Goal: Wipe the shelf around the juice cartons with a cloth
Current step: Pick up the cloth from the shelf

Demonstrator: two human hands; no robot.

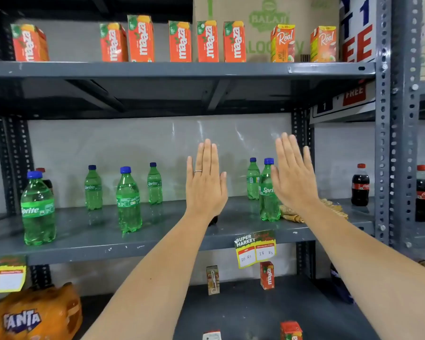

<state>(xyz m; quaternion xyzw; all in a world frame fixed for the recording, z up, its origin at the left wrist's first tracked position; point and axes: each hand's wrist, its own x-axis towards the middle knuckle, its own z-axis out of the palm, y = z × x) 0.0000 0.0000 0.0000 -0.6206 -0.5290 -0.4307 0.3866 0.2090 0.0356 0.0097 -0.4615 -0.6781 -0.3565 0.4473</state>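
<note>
Several orange Maaza juice cartons (179, 41) and two Real cartons (282, 44) stand upright along the top grey shelf (157, 69). My left hand (205, 182) and my right hand (293, 176) are raised flat in front of the middle shelf, fingers straight and together, holding nothing. A crumpled yellow-brown cloth (292, 213) lies on the middle shelf (157, 244), partly hidden behind my right wrist.
Green Sprite bottles (129, 200) stand spread along the middle shelf, Coca-Cola bottles (360, 185) at the right. A cardboard box (265, 15) sits behind the cartons. Small cartons (267, 275) and a Fanta pack (35, 315) occupy the lower shelf. Perforated steel uprights (394, 143) frame the right side.
</note>
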